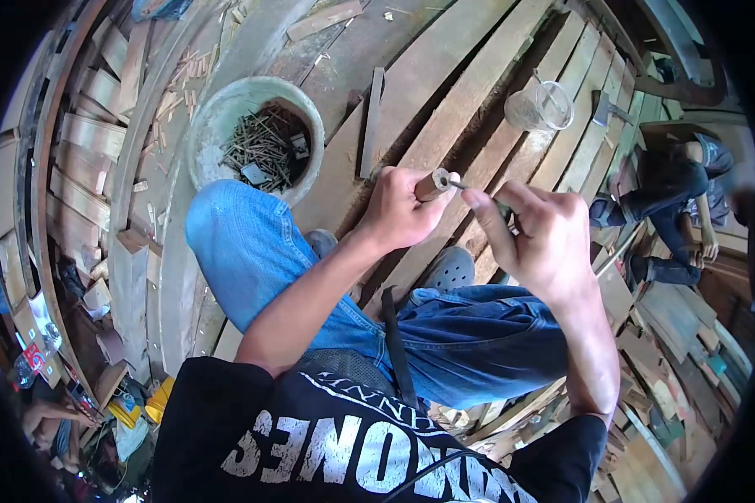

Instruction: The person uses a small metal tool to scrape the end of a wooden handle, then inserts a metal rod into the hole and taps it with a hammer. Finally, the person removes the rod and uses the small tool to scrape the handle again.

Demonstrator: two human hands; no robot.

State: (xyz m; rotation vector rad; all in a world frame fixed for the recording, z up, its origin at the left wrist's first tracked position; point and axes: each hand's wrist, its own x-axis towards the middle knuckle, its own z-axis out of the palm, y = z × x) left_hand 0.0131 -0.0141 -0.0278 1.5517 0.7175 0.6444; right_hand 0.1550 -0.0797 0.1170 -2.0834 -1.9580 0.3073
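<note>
My left hand (401,211) is closed around a short round wooden piece (432,185), its end facing right with a dark spot in the middle. My right hand (538,237) pinches a thin dark rod, perhaps a nail (461,185), between thumb and fingers. Its tip points at the end of the wooden piece, with a small pale bit beside it; whether they touch is hard to tell. Left of my hands, by my knee, stands a pale bucket (200,138) holding many nails (264,142) and a few flat pieces.
Long planks (453,101) with dark gaps lie under and ahead of me. A translucent tub (524,107) and a hatchet-like tool (610,109) rest on them. At right sits another person (688,189). Wood scraps (663,369) cover the lower right; curved timbers (138,285) run along the left.
</note>
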